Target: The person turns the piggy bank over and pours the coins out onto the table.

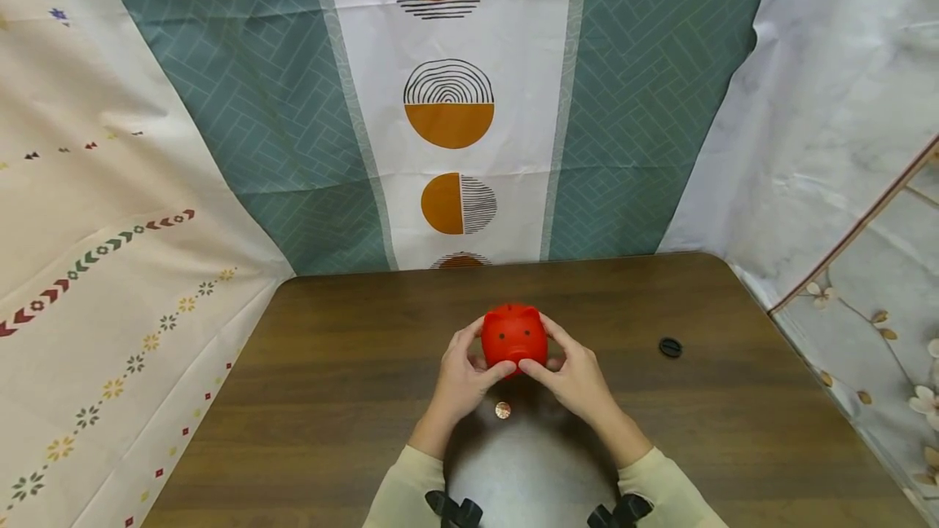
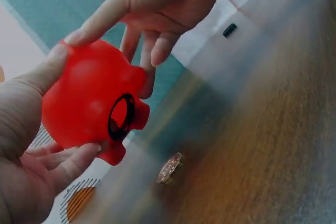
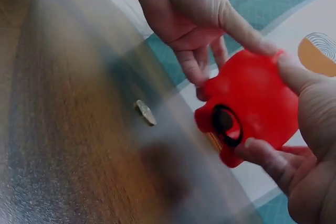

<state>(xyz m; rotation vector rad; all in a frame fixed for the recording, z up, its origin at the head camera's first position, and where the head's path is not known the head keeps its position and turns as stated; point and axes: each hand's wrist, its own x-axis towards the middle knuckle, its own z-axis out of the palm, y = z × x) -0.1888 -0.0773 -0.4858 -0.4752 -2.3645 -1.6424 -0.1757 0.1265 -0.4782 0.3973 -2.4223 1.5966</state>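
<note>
A red piggy bank [image 1: 514, 339] is held between both hands, above the wooden table, its face toward the head camera. My left hand [image 1: 462, 375] grips one side and my right hand [image 1: 575, 375] the other, with both thumbs at the front near the snout. In the wrist views the underside shows short feet and a round, black-rimmed opening [image 2: 121, 116]. Through that opening [image 3: 227, 123] in the right wrist view, a dark patch is visible inside. A shiny copper-coloured coin [image 1: 502, 410] lies on the table just in front of the hands.
To the right on the wooden table [image 1: 330, 398] lies a small black round plug [image 1: 670, 347]. A patterned cloth [image 1: 447, 39] hangs behind the table's back edge, with other cloths [image 1: 110, 226] at the sides. Black straps with mounts [image 1: 455, 509] sit on both wrists.
</note>
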